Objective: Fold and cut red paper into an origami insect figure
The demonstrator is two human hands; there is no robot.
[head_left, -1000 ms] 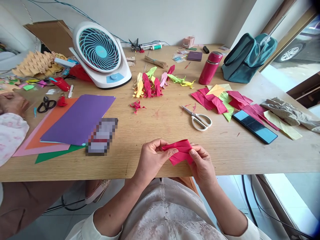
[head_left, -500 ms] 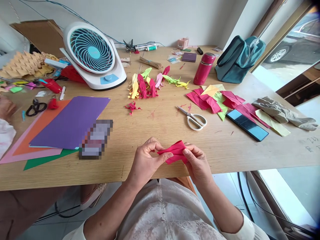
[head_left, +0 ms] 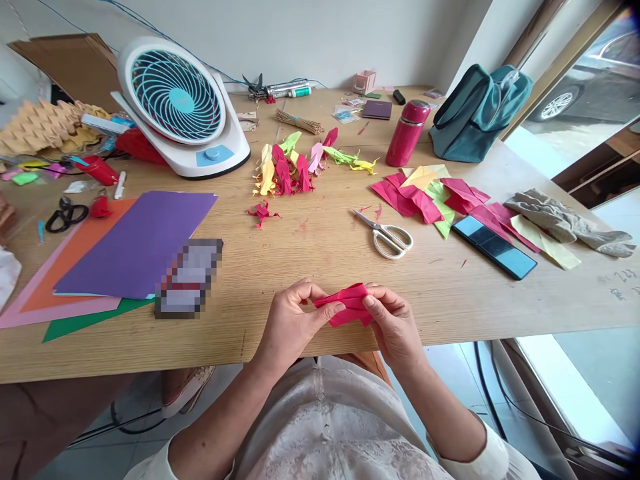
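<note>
A folded red paper is held just above the near edge of the wooden table. My left hand pinches its left end between thumb and fingers. My right hand grips its right end, thumb on top. Both hands are closed on the paper. White-handled scissors lie a little beyond, to the right. A cluster of folded paper figures in red, yellow, pink and green sits farther back.
Stacked coloured sheets with purple on top lie at left, a white and teal fan behind them. Loose red and yellow paper squares, a phone, a red flask, a teal bag and a cloth are at right.
The red paper looks pressed narrower between my hands. The view has swung slightly right; the other person's hand at the far left has slipped mostly out of sight.
</note>
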